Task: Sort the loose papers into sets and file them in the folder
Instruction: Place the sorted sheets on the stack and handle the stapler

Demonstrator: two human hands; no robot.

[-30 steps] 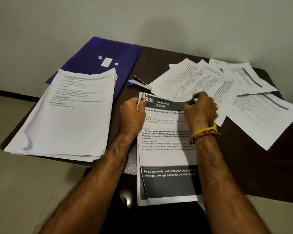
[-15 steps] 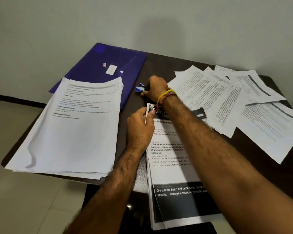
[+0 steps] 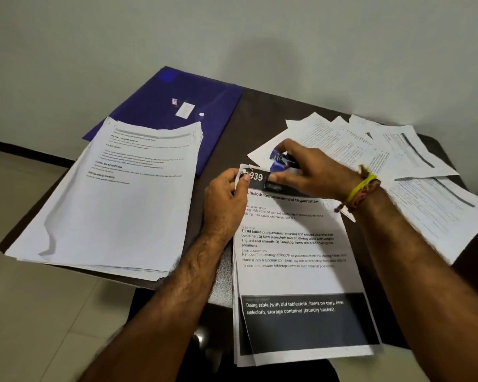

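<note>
— What's your left hand (image 3: pixel 226 199) doing?
— Pinching the top-left corner of the paper set (image 3: pixel 295 260) that lies at the table's (image 3: pixel 259 111) near edge.
— And the right hand (image 3: pixel 312 172)?
— Curled round the blue stapler (image 3: pixel 280 161), held just above that corner. The folder (image 3: pixel 163 106) lies far left.

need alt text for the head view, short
A person's right hand holds a blue stapler at the top of a printed paper set, whose top-left corner the left hand pinches. A thick paper stack overlaps a blue folder; loose sheets lie right.
</note>
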